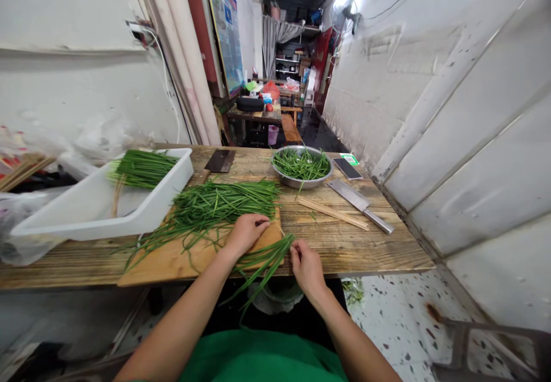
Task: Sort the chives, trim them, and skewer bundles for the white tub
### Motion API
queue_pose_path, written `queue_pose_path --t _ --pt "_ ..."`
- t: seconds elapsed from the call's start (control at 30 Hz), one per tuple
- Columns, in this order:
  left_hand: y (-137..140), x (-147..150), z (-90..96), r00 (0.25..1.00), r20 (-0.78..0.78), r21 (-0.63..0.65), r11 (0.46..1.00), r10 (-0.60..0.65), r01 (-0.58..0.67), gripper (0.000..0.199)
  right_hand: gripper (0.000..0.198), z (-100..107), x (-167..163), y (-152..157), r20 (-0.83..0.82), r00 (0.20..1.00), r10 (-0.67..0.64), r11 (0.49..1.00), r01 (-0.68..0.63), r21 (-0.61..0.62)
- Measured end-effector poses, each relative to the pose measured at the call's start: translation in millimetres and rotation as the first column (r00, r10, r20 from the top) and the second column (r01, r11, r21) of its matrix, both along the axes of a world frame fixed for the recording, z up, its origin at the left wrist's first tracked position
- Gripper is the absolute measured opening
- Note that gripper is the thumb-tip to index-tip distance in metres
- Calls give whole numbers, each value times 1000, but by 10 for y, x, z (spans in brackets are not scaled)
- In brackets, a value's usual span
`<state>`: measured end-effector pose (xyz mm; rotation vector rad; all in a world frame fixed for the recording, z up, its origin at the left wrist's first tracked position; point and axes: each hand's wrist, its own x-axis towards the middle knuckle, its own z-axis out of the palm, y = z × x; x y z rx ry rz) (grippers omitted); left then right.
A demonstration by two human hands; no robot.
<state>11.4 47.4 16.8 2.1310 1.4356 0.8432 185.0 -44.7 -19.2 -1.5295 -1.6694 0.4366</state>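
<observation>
My right hand [307,265] is closed in a pinch at the gathered end of a small bunch of garlic chives [269,256]. The leaves of that bunch fan to the left and droop over the table's front edge. A thin pale stick [281,229] shows just above the gathered end. My left hand [249,233] is closed over the wooden cutting board [172,264], fingertips together; whatever they hold is too small to make out. Beyond it, a large heap of loose chives [224,201] covers the board's far part.
Right of the board lie bamboo skewers [333,213] and a cleaver [359,204]. A metal bowl of chives [301,182] and a phone [346,168] stand farther back. At left is a white tray [148,213] with bundled chives; a dark blade [220,161] lies behind the heap.
</observation>
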Motion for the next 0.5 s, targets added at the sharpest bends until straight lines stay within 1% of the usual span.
queue_pose_path --t 0.2,0.5 --pt "22 1 -88 995 82 -22 998 53 -51 20 19 25 -6 2 16 1000 14 1000 -14 -8" --pt "2 -2 -89 992 116 -38 999 39 -35 24 19 47 -5 1 45 999 15 1000 -14 -21"
